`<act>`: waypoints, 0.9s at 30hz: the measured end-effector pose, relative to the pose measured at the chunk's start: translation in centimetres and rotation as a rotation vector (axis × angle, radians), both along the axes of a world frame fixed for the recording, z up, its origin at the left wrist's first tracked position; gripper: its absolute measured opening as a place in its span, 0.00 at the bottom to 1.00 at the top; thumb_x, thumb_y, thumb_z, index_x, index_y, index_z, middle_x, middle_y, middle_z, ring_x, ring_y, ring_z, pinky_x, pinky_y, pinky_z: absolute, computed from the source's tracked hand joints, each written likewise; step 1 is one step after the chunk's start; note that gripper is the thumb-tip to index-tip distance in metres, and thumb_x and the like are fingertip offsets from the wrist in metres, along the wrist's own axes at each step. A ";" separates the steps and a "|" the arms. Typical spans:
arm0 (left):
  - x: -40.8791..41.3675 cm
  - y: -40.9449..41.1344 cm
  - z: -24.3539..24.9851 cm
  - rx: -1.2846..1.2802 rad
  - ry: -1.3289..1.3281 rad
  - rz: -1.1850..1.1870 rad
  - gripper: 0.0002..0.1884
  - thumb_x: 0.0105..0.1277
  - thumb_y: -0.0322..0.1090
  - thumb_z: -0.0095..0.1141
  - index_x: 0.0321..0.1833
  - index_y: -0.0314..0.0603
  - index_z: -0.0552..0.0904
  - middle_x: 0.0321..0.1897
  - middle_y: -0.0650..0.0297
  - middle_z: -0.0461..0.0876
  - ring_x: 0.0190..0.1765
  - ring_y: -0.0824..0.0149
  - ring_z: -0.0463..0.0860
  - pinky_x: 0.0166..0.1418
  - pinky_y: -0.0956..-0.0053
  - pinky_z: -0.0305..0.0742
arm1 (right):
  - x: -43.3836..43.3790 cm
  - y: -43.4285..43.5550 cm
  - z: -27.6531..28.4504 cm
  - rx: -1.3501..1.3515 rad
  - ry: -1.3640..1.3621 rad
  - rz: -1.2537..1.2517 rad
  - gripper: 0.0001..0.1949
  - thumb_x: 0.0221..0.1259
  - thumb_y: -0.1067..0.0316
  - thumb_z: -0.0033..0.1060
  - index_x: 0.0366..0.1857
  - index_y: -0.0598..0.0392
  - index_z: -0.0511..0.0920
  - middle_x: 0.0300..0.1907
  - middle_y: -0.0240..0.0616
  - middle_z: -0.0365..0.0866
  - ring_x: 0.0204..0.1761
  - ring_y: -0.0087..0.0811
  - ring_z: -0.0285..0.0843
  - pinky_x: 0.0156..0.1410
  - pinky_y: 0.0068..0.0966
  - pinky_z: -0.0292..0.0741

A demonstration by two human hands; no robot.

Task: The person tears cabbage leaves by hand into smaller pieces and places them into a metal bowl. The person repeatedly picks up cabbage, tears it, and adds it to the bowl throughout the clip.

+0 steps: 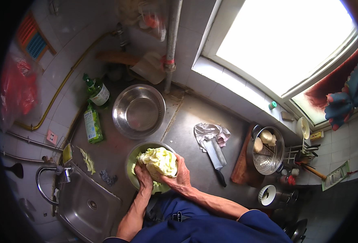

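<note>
A pale yellow-green head of cabbage (159, 161) is held between both my hands, above a metal basin (131, 162) at the counter's front edge. My left hand (144, 177) grips its lower left side. Around its right side wraps my right hand (181, 174), with the fingertips partly hidden. Some cabbage pieces lie in the basin below, mostly covered by the head and my hands. To the right, a cleaver (215, 155) with a black handle lies with its blade against a crumpled cloth (211, 132).
A second metal basin (139, 112) stands behind, beside two green pump bottles (93, 124). On the left is a steel sink (87, 209) with a faucet (42, 176); a steel wool pad (107, 178) lies nearby. At right, a steamer pot (267, 161) with several round vegetables sits partly over a wooden board (241, 164).
</note>
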State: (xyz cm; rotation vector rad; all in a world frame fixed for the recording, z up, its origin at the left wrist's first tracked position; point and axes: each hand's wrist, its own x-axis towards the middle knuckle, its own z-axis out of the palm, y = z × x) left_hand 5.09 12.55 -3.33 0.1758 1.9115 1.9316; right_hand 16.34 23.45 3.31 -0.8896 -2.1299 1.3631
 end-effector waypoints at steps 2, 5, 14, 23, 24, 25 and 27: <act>-0.2 -0.2 -0.8 0.004 0.046 -0.031 0.27 0.85 0.54 0.45 0.56 0.31 0.83 0.49 0.58 0.87 0.50 0.66 0.83 0.56 0.67 0.78 | 0.1 0.1 -0.2 -0.020 0.001 -0.009 0.45 0.45 0.58 0.83 0.72 0.55 0.68 0.61 0.49 0.79 0.62 0.51 0.83 0.66 0.42 0.81; -0.4 -0.2 0.0 -0.002 0.106 -0.063 0.28 0.83 0.57 0.48 0.55 0.32 0.84 0.47 0.58 0.88 0.48 0.66 0.84 0.55 0.66 0.79 | 0.3 0.4 -1.0 -0.077 0.014 -0.027 0.46 0.45 0.58 0.83 0.73 0.56 0.68 0.61 0.50 0.80 0.63 0.50 0.83 0.67 0.40 0.81; -0.8 -1.7 -2.2 -0.233 0.297 -0.135 0.14 0.74 0.32 0.47 0.50 0.28 0.83 0.39 0.46 0.88 0.43 0.47 0.88 0.50 0.58 0.80 | 1.1 1.8 -0.5 -0.372 0.037 -0.024 0.34 0.57 0.65 0.78 0.69 0.60 0.73 0.60 0.42 0.84 0.62 0.33 0.81 0.70 0.31 0.77; -1.1 -2.2 -0.4 -0.098 0.075 -0.243 0.20 0.83 0.46 0.54 0.49 0.31 0.86 0.34 0.63 0.86 0.38 0.70 0.79 0.45 0.69 0.76 | 3.3 2.3 -4.4 -1.037 0.301 -0.075 0.28 0.67 0.61 0.75 0.68 0.61 0.76 0.58 0.38 0.86 0.56 0.29 0.85 0.65 0.29 0.80; -1.2 -2.4 -0.8 -0.056 0.012 -0.270 0.22 0.83 0.50 0.55 0.46 0.33 0.85 0.32 0.69 0.81 0.37 0.75 0.73 0.43 0.73 0.72 | 3.6 2.6 -4.9 -1.107 0.304 -0.070 0.28 0.67 0.61 0.74 0.68 0.61 0.76 0.58 0.39 0.86 0.56 0.29 0.85 0.65 0.29 0.80; -1.3 -2.8 -1.7 -0.056 -0.005 -0.302 0.21 0.83 0.50 0.55 0.46 0.34 0.85 0.32 0.70 0.80 0.36 0.75 0.72 0.42 0.73 0.71 | 4.0 2.9 -5.3 -1.178 0.308 -0.068 0.28 0.67 0.60 0.74 0.68 0.61 0.76 0.59 0.39 0.86 0.57 0.30 0.85 0.65 0.30 0.81; -1.6 -3.3 -3.0 -0.051 -0.039 -0.369 0.21 0.83 0.50 0.56 0.44 0.35 0.84 0.32 0.72 0.78 0.36 0.77 0.71 0.41 0.74 0.69 | 5.0 3.1 -5.9 -1.234 0.296 -0.028 0.29 0.70 0.55 0.67 0.70 0.59 0.75 0.63 0.40 0.85 0.60 0.34 0.86 0.68 0.34 0.81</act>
